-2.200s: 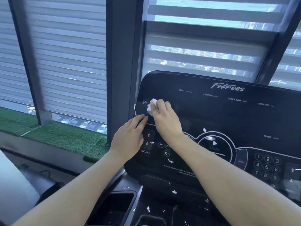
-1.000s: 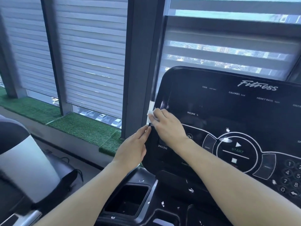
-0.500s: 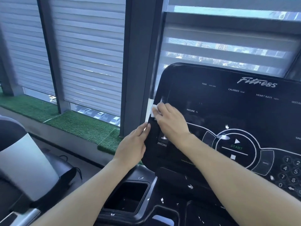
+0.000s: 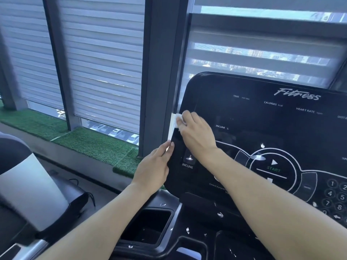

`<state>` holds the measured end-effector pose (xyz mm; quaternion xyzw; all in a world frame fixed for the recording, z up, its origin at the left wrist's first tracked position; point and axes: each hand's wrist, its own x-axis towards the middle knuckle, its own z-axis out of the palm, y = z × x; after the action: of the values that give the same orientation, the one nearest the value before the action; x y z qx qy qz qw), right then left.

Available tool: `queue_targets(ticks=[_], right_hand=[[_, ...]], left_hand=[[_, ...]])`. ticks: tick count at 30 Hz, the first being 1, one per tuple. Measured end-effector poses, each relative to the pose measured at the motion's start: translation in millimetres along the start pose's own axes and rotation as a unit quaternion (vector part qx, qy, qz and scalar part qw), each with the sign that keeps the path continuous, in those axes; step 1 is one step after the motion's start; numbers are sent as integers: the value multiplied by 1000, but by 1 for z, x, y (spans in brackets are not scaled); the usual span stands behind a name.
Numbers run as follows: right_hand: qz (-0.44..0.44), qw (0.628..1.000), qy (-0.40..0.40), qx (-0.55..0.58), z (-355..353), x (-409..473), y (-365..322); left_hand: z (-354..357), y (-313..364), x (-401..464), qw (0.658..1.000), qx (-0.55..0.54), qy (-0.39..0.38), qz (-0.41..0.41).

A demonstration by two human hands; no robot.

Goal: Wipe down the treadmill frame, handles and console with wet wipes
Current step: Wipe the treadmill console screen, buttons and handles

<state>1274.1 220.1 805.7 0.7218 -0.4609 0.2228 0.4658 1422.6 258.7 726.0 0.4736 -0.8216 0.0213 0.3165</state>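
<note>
Both bare forearms reach up and forward from the bottom of the view. The left arm rises from the lower left, its wrist straight, and the left hand (image 4: 153, 168) is turned edge-on with the fingers (image 4: 165, 148) extended and held together, their tips touching the left rim of the console (image 4: 253, 128). The right arm comes in from the lower right and crosses above the left hand; the right hand (image 4: 197, 134) lies palm down, back toward the camera, with its fingers bent over a white wet wipe (image 4: 178, 121) and pressing it to the console's left border.
</note>
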Motion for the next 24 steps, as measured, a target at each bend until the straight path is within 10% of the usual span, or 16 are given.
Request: queue_targets(ticks=[24], right_hand=[[-23, 999, -9, 46, 3, -51, -1]], left_hand=[[-2, 18, 5, 997, 71, -5, -13]])
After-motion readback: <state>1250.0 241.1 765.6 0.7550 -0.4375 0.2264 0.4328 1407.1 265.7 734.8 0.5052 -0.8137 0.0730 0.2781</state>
